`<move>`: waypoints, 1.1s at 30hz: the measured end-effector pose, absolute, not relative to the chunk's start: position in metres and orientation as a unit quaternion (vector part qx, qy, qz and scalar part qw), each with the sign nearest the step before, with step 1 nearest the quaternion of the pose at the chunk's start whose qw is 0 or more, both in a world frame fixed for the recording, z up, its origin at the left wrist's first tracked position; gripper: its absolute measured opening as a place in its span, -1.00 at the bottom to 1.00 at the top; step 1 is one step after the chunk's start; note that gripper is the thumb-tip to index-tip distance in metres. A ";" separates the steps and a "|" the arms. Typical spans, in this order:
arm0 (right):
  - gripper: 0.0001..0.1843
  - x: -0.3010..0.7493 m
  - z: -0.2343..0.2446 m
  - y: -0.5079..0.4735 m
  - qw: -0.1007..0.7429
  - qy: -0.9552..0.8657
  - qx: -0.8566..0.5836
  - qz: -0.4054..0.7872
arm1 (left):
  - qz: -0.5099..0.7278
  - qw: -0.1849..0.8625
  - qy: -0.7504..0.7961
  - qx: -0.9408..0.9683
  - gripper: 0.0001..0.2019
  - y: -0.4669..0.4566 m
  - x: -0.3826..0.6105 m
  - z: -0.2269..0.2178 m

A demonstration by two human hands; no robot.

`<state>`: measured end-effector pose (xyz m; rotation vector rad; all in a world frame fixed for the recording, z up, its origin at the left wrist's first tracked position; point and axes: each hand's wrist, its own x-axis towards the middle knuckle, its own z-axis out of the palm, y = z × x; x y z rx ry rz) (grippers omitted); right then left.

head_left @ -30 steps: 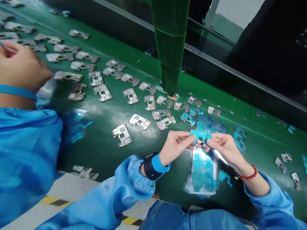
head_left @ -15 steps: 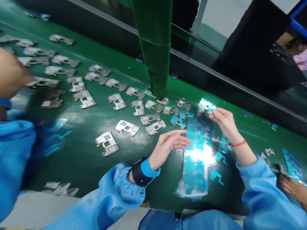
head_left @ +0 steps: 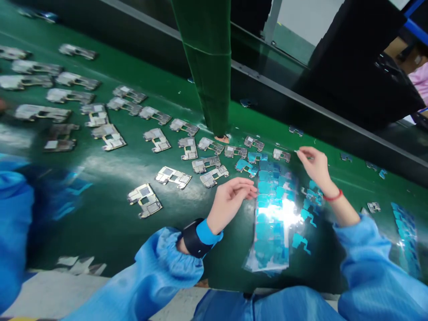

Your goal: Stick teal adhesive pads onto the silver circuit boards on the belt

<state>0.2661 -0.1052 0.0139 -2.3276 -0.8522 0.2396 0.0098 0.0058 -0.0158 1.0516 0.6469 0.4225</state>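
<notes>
Green counter point(head_left: 110, 223) of metal parts point(head_left: 144, 200) — left hand point(head_left: 230, 198) hovers, fingers released, beside film sheet point(head_left: 272, 232); right hand point(head_left: 316, 167) near far part point(head_left: 281, 154) — grasp unclear.

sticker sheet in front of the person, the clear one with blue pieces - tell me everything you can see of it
The sticker sheet is a long, clear, glossy film lying flat on the green belt, its length running toward the far side. Rows of bright blue, irregular pieces cover it; strong glare whitens its middle. Loose blue pieces lie beside its right edge. The left hand has fingertips by its left edge, contact unclear; the right hand is beyond its far end, apart from it.
</notes>
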 end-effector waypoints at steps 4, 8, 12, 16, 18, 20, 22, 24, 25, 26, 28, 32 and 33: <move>-0.53 0.200 0.008 -0.168 0.296 -0.306 -0.898 0.112 | 0.146 0.773 0.268 0.556 -0.80 0.000 0.010 -0.017; -0.31 0.172 -0.005 -0.191 0.383 -0.253 -0.862 0.213 | 0.100 0.773 0.246 0.576 -0.77 -0.003 0.010 -0.019; -0.29 0.172 -0.016 -0.185 0.452 -0.225 -0.830 0.239 | 0.087 0.773 0.234 0.583 -0.76 -0.003 0.012 -0.023; -0.28 0.172 -0.018 -0.179 0.499 -0.208 -0.806 0.241 | 0.087 0.778 0.225 0.580 -0.73 -0.003 0.014 -0.028; -0.34 0.169 -0.014 -0.177 0.521 -0.206 -0.789 0.250 | 0.094 0.780 0.226 0.575 -0.72 -0.004 0.016 -0.029; -0.38 0.166 -0.007 -0.175 0.543 -0.205 -0.772 0.260 | 0.105 0.783 0.235 0.567 -0.68 -0.005 0.017 -0.029; -0.39 0.162 -0.001 -0.173 0.567 -0.204 -0.753 0.265 | 0.109 0.790 0.239 0.554 -0.60 -0.005 0.018 -0.027; -0.41 0.157 0.002 -0.170 0.576 -0.226 -0.742 0.257 | 0.097 0.805 0.233 0.538 -0.59 -0.005 0.018 -0.025; -0.46 0.156 0.002 -0.169 0.568 -0.249 -0.746 0.243 | 0.087 0.813 0.226 0.529 -0.62 -0.006 0.018 -0.025; -0.52 0.154 0.001 -0.167 0.552 -0.275 -0.754 0.225 | 0.078 0.820 0.220 0.522 -0.65 -0.006 0.017 -0.024; -0.65 0.151 -0.001 -0.164 0.514 -0.318 -0.777 0.178 | 0.071 0.830 0.214 0.510 -0.67 -0.007 0.017 -0.024; -0.79 0.147 -0.003 -0.159 0.406 -0.478 -0.778 0.037 | 0.078 0.836 0.213 0.500 -0.65 -0.009 0.018 -0.026; -0.78 0.146 -0.002 -0.158 0.370 -0.529 -0.763 0.022 | 0.078 0.836 0.211 0.501 -0.66 -0.009 0.018 -0.026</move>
